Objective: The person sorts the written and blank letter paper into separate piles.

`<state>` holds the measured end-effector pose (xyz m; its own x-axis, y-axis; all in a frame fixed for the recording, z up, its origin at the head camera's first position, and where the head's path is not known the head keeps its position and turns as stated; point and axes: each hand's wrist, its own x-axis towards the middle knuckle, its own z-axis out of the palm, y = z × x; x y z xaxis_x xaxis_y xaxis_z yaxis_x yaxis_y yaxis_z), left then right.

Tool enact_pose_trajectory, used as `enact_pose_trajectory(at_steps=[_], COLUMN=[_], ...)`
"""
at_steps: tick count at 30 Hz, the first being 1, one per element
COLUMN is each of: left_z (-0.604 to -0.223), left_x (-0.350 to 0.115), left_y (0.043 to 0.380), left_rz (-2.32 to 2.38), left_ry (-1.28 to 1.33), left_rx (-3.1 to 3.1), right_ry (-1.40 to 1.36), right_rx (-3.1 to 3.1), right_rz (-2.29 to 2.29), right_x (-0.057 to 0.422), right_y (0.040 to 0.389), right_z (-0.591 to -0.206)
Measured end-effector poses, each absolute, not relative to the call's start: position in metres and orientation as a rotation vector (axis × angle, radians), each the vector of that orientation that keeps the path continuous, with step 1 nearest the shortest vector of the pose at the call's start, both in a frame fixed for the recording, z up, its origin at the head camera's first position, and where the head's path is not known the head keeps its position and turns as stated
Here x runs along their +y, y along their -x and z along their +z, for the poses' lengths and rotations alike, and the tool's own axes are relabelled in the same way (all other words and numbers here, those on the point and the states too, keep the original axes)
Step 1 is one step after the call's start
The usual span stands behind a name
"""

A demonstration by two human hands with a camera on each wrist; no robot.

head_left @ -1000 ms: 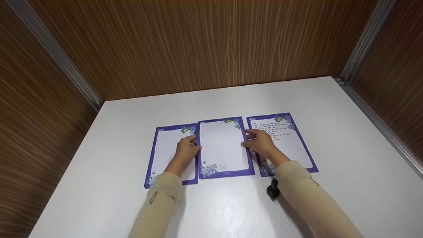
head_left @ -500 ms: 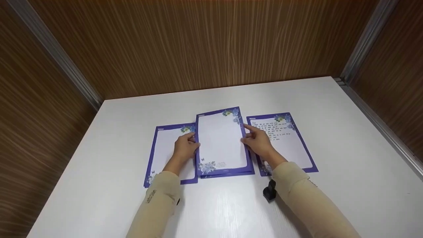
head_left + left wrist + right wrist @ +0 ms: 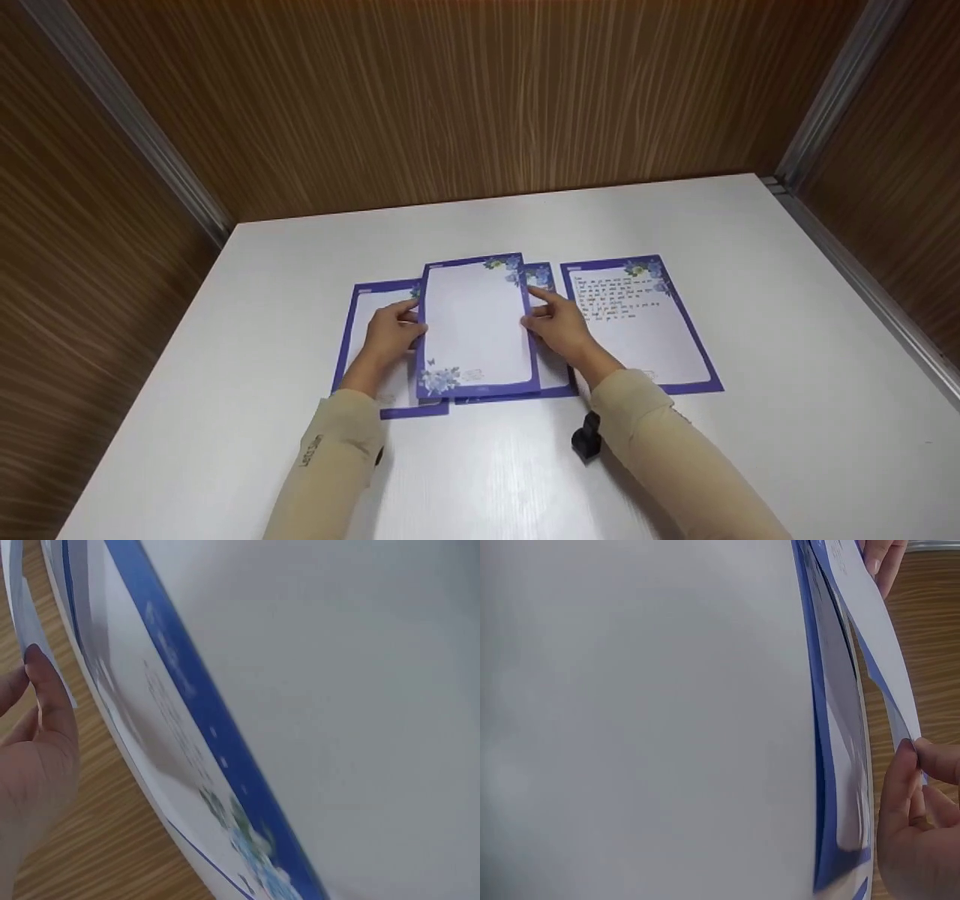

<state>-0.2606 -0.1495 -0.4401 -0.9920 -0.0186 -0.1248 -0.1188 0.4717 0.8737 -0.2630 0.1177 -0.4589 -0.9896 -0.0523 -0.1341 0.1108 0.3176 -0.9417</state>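
Both hands hold up one sheet of letter paper [image 3: 476, 326] with a purple border and blue flowers at its corners. My left hand [image 3: 390, 334] pinches its left edge between thumb and fingers; my right hand [image 3: 562, 326] pinches the right edge the same way. In the right wrist view the held paper [image 3: 877, 637] bows slightly, raised over the table. Below it lie two similar sheets, a left one [image 3: 362, 319] and a middle one [image 3: 556, 371], both partly covered. To the right is a third sheet [image 3: 652, 349] with several lines of dark writing.
The sheets lie on a white table [image 3: 300, 255]. A wood-patterned panel [image 3: 480, 97] rises behind its far edge, with more panels at both sides. A small black device [image 3: 586, 439] shows under the right cuff.
The upper sheet has come up off the middle one and moved left with both hands, now overlapping the left sheet. The middle sheet beneath is partly uncovered; the written sheet stays put.
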Motion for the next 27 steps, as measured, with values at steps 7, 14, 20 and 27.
enact_pose_trajectory(at_steps=[7,14,20,27], left_z=[-0.44,-0.44,-0.439,-0.438], left_x=[-0.174,-0.193,-0.208,-0.224], left_y=[0.257,0.254,0.251,0.247], left_rz=[1.561,1.541,1.481,1.499], left_ry=[0.126,0.155,0.18,0.209], left_rx=[2.604,2.597,2.615,2.584], right_ry=[0.003,0.03,0.026,0.05], right_rx=[2.421,2.42,2.399,2.381], right_rz=[-1.79,-1.797,-1.798,-1.815], right_x=[0.096,0.077,0.064,0.049], right_y=[0.262,0.261,0.261,0.26], right_z=[-0.458,-0.457,-0.458,-0.459])
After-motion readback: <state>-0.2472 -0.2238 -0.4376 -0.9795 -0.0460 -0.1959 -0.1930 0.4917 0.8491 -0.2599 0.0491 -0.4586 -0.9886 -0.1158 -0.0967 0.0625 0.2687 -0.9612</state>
